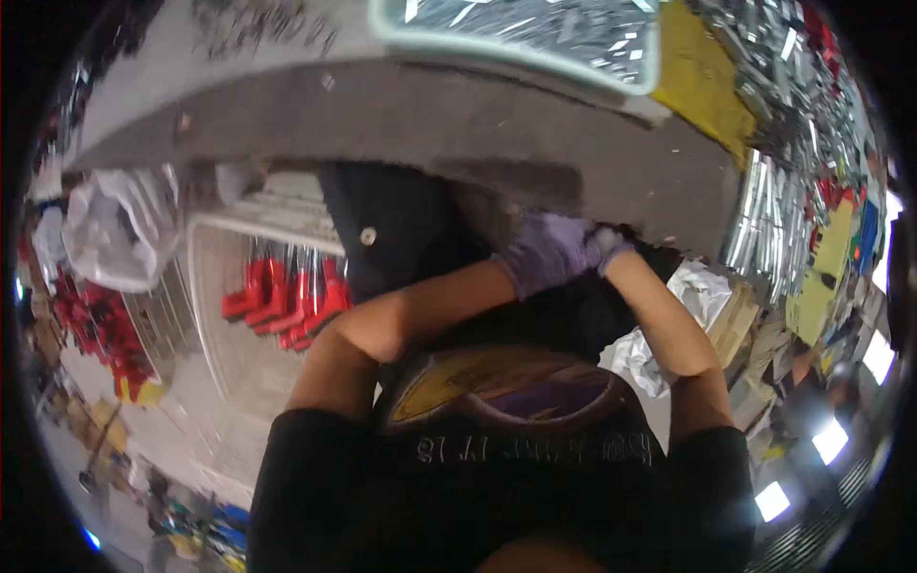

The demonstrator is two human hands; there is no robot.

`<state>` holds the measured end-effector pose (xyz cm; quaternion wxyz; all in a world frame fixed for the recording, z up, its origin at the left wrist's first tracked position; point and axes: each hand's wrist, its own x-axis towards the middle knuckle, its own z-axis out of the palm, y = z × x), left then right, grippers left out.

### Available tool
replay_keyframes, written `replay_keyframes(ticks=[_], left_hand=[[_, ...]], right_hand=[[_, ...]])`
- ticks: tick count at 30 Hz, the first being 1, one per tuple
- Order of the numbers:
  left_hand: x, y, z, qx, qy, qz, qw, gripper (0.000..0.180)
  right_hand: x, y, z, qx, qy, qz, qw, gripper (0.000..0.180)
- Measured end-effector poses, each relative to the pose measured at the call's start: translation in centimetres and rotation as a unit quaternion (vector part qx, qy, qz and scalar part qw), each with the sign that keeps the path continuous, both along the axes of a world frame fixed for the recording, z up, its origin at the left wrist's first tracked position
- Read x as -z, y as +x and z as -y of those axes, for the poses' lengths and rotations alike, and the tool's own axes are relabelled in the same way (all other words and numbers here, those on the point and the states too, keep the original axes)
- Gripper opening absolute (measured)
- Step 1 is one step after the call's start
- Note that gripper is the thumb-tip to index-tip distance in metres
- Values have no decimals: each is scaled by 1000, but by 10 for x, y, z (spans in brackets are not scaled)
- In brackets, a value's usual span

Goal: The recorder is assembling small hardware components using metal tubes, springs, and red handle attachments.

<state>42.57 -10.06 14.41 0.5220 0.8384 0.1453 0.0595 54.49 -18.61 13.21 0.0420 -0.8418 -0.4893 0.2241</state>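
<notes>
The person's two hands met close to the body, just below the front edge of the grey counter (pixel 458 124). The left hand (pixel 552 250) wore a purple glove and was curled, its fingers closed around something pale at the wrist of the right hand (pixel 611 244); that pale bit looked like the edge of a glove, though it was too small and blurred to be sure. The right hand was mostly hidden behind the left one, so I could not tell whether it was open or closed. Both bare forearms came up from the lower edge, out of the short sleeves of a black shirt (pixel 497 477) with a yellow and purple print on the chest.

To the left, well apart from the hands, a white wire basket (pixel 205 286) held tools with red handles (pixel 287 296). A white plastic bag (pixel 119 229) sat further left. On top of the counter stood a pale tray (pixel 654 72) full of shiny metal pieces, with a yellow box (pixel 707 86) just beside it. Crumpled white paper (pixel 702 291) lay near the right forearm.
</notes>
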Motion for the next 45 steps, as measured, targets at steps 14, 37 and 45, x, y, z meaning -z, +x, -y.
replay_keyframes(ticks=[14,37,45], left_hand=[[-26,51,-18,238,35,36,970,35],[54,30,-4,87,52,48,994,33],[85,22,15,-3,59,77,995,32]], right_hand=[[7,-2,52,71,29,-8,997,34],[27,-3,31,-17,-65,-180,981,35],[31,-8,32,-89,-101,-213,968,36]])
